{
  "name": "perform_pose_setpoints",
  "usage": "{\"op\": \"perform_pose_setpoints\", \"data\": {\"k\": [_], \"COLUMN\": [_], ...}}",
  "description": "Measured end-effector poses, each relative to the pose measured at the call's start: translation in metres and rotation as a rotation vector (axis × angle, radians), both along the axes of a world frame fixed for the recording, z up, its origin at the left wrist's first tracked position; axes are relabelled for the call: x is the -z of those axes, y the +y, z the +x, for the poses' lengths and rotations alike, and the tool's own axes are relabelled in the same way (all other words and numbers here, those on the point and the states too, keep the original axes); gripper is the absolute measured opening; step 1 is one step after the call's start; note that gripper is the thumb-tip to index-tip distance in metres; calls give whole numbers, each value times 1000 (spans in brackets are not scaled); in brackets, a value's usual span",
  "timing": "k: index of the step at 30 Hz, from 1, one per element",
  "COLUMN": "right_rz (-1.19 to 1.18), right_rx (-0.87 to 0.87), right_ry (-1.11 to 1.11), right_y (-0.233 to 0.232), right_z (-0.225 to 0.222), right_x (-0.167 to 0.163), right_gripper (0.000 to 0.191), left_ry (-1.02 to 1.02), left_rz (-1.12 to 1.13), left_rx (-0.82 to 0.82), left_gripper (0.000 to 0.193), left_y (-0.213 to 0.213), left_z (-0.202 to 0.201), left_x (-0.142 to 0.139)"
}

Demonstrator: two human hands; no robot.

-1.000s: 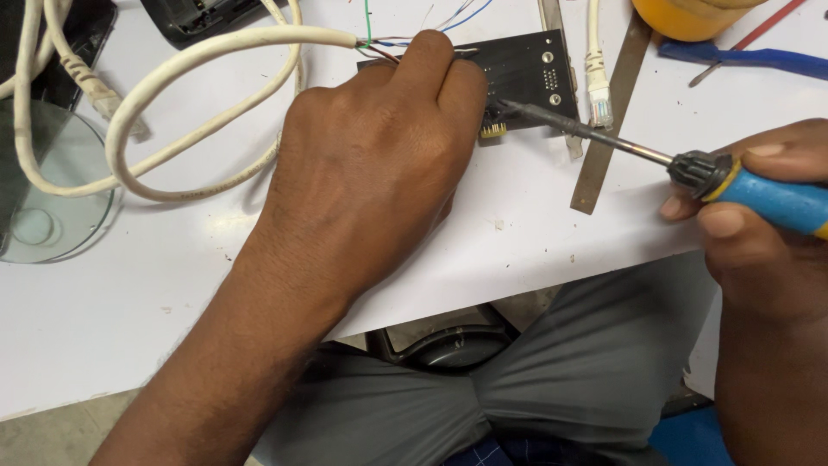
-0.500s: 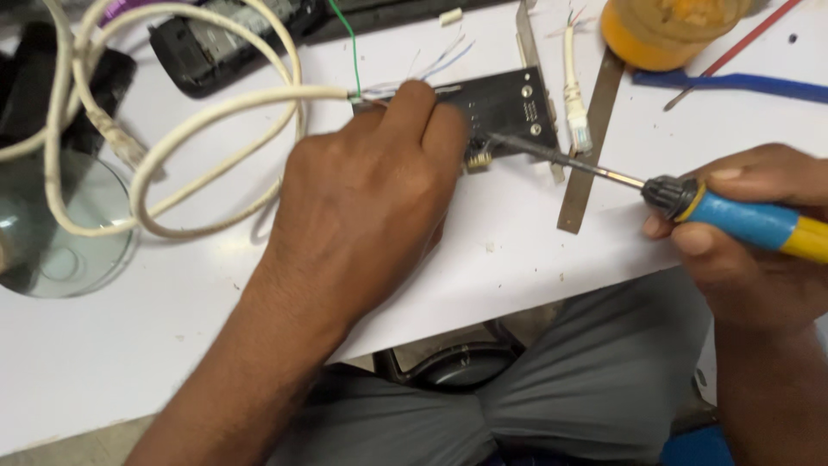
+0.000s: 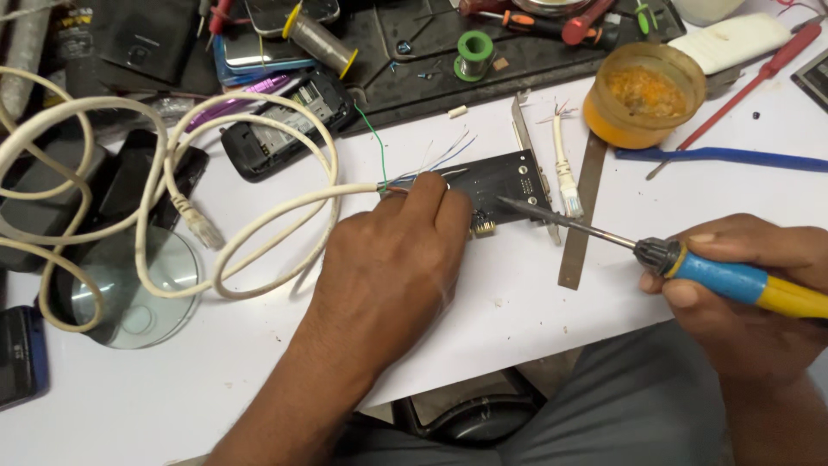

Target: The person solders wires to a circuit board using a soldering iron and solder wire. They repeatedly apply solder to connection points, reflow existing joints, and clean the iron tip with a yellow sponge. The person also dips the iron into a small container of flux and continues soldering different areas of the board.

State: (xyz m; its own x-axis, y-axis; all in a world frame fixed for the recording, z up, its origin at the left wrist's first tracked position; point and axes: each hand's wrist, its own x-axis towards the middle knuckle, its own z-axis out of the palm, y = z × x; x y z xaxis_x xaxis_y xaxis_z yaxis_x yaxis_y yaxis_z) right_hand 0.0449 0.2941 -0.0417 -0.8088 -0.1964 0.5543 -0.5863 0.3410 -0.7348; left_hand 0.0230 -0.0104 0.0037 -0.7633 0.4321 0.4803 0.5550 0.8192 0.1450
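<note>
My left hand lies on the white table, its fingertips pressing the stripped end of a white cable and its thin coloured wires against a black circuit board. My right hand grips a soldering iron with a blue and yellow handle. Its metal tip rests over the board's right part, near the metal bracket. The board's left part is hidden under my fingers.
An orange tub of flux, a metal ruler, a short cable piece with a plug, a round magnifying lens, solder spools, opened phones and tools crowd the table's back. The table's front edge runs just below my hands.
The view has tilted up, so more of the cluttered table back shows. My hands and the iron hold almost the same position on the board.
</note>
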Motion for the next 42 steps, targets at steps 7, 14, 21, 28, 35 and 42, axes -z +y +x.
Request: {"op": "perform_pose_setpoints", "data": {"k": [7, 14, 21, 28, 35, 42], "right_rz": [-103, -142, -89, -64, -40, -160], "right_rx": [16, 11, 17, 25, 0, 4], "right_ry": [-25, -45, -20, -17, 6, -38], "right_y": [2, 2, 1, 3, 3, 0], "right_z": [1, 0, 1, 1, -2, 4], "right_x": [6, 7, 4, 3, 3, 7], "right_gripper": [32, 33, 30, 32, 31, 28], "left_ry": [1, 20, 40, 53, 50, 78], "left_rz": [-21, -20, -30, -52, -36, 94], "left_rx": [-10, -8, -16, -34, -35, 34], "left_gripper": [9, 8, 8, 10, 12, 11], "left_y": [1, 1, 2, 4, 3, 3], "left_z": [0, 0, 0, 1, 2, 7], "left_x": [0, -1, -1, 0, 0, -9]}}
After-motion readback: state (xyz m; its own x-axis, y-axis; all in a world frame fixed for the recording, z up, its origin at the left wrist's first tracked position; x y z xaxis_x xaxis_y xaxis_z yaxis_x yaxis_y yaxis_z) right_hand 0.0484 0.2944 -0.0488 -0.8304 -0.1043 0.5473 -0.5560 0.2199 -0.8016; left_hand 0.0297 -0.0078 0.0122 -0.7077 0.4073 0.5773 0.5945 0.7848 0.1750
